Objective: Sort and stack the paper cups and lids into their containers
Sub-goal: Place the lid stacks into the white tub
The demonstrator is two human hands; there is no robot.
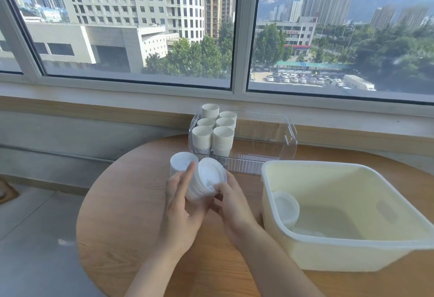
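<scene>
Left hand [182, 205] cradles a tilted stack of white lids [205, 181] from its left side, fingers straight along it. Just beyond its fingertips a second lid stack [180, 161] stands on the round wooden table [122, 202]. Right hand [231, 205] pinches the held stack's near rim. Beyond both hands, a clear bin [270, 153] holds stacked paper cups [212, 130]. Right of the right hand, a cream tub [340, 249] contains more lids [285, 207].

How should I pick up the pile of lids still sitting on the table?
Take the lid stack on the table round its sides, coming down from above. It stands upright and round, so fingers can wrap both sides. Come in from the left: the held lid stack and clear bin crowd its right.
</scene>
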